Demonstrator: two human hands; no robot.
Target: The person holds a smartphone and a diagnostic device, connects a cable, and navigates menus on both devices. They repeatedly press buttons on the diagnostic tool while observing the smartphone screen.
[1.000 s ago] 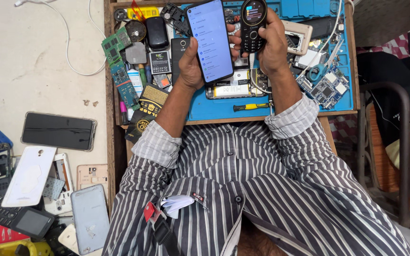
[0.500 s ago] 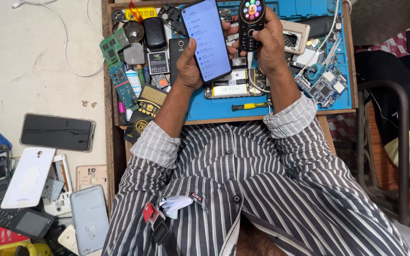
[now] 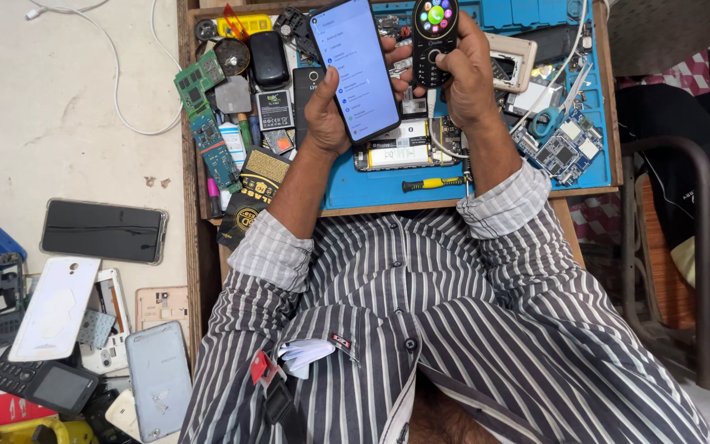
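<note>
Left hand [image 3: 328,111] is clamped on a smartphone [image 3: 355,66], thumb on the near edge, fingers behind the body. The screen is lit pale blue with a list of rows and faces the camera. The smartphone is held tilted above the worktop [image 3: 388,185], clear of it.

Right hand [image 3: 466,78] is closed around a small black keypad phone [image 3: 435,37], held upright just beside the smartphone. Its round screen shows a ring of coloured icons. The thumb lies across the keypad. The two hands are near each other but apart; the devices do not touch.

Beneath the hands, a blue mat covers the worktop. On it lies an opened phone [image 3: 400,146] with its battery and board exposed, partly hidden by the left wrist. A yellow-handled screwdriver [image 3: 431,183] lies near the front edge of the mat, between the forearms. A bare circuit board [image 3: 564,148] rests on the right part of the mat, with blue-handled scissors [image 3: 548,119] just beside it.

Left of the mat: green circuit boards [image 3: 207,123], a black mouse-shaped item [image 3: 268,57] and a loose battery [image 3: 274,109].

On the floor to the left lie a black phone [image 3: 103,231] face up, a white back cover [image 3: 57,308], a grey-blue phone [image 3: 159,378] and a keypad handset [image 3: 43,385].

The person wears a striped shirt, sleeves rolled.
</note>
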